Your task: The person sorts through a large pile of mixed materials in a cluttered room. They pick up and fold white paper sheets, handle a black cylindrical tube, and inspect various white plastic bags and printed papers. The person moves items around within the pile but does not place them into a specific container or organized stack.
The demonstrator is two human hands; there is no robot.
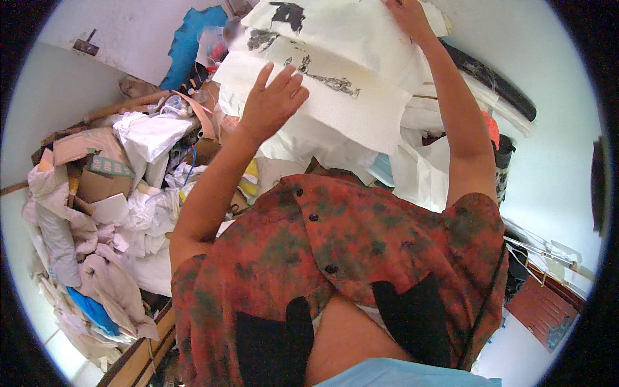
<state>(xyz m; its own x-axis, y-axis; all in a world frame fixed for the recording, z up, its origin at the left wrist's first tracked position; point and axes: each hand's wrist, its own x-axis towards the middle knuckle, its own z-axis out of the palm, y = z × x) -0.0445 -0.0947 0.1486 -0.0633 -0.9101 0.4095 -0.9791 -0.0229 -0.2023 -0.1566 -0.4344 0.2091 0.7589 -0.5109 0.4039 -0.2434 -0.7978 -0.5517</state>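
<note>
Large white paper sheets [348, 116] bearing black ink drawings lie overlapping in front of me, their lower edges loose and wavy. A dark ink figure [287, 17] is on the upper sheet, and a long ink drawing [333, 82] runs across the one nearer me. Over the near left part of the sheets is my left hand [275, 99], fingers apart and holding nothing; whether it touches the paper is unclear. My right hand [408, 19] is at the far right part of the sheets, its fingertips partly cut off by the top of the view.
Heaped on the left are cardboard boxes [104, 186], a white wrapped package [152, 133], plastic bags [150, 208] and crumpled cloth [104, 280]. A long black roll [488, 80] leans along the right wall. Blue sheeting [193, 41] hangs at the far left.
</note>
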